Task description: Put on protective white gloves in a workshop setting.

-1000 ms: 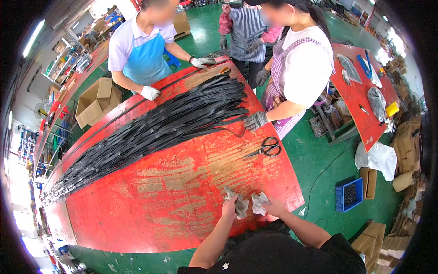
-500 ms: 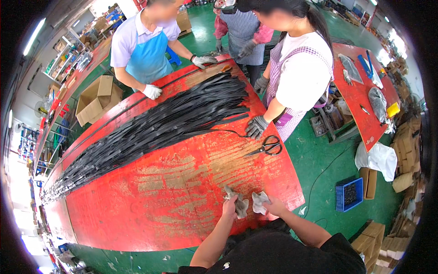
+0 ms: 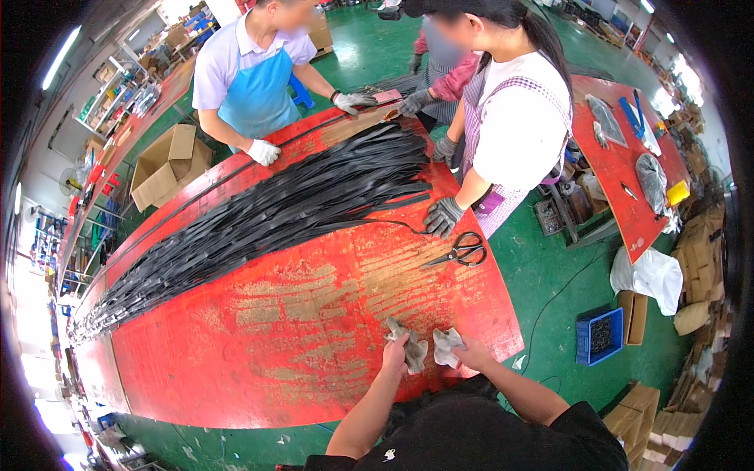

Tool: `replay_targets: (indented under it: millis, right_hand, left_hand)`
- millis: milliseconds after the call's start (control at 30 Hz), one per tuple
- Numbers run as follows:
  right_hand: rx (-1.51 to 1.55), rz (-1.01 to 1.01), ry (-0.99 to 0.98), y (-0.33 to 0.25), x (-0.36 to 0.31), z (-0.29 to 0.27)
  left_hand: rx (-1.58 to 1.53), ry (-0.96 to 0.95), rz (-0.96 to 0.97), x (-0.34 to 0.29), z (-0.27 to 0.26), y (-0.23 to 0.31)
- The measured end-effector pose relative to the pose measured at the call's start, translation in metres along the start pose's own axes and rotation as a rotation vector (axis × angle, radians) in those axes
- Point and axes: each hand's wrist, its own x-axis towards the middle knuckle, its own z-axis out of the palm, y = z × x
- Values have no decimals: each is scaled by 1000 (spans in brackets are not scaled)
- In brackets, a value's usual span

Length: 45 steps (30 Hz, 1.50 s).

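At the near edge of the red table [image 3: 259, 345], my left hand [image 3: 395, 353] is closed on a crumpled grey glove [image 3: 416, 352]. A second, paler glove [image 3: 446, 345] is gripped in my right hand [image 3: 473, 353], a short gap away from the first. Both gloves hang limp above the worn tabletop. Beyond them lies a pair of black-handled scissors [image 3: 463, 251]. A long heap of black strips [image 3: 290, 212] stretches across the table from far right to far left, and one thin strip trails toward the scissors.
Three people in work gloves stand across the table; one grey-gloved hand [image 3: 443, 217] rests beside the scissors. On the green floor at right sits a blue crate [image 3: 601, 336] of dark pieces. A second red table [image 3: 628, 165] carries tools. An opened carton [image 3: 169, 165] stands at far left.
The far person in the striped apron has leaned in, with a gloved hand now at the far table corner. My hands and the gloves have hardly moved.
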Motion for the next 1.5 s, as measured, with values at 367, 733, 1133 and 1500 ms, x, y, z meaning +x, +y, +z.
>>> replay_targets:
  millis: [367, 733, 1133, 1500]
  right_hand:
    - [42, 141, -37, -11, -2, -11]
    - [4, 129, -36, -2, 3, -7]
    - [-57, 211, -145, 1, 5, -17]
    - [-76, 238, -221, -4, 12, -22]
  left_hand:
    - [-15, -7, -24, 3, -3, -3]
    - [-14, 14, -15, 5, -4, -3]
    - [-41, -13, -14, 4, -8, -2]
    - [-35, -10, -4, -2, -2, 1]
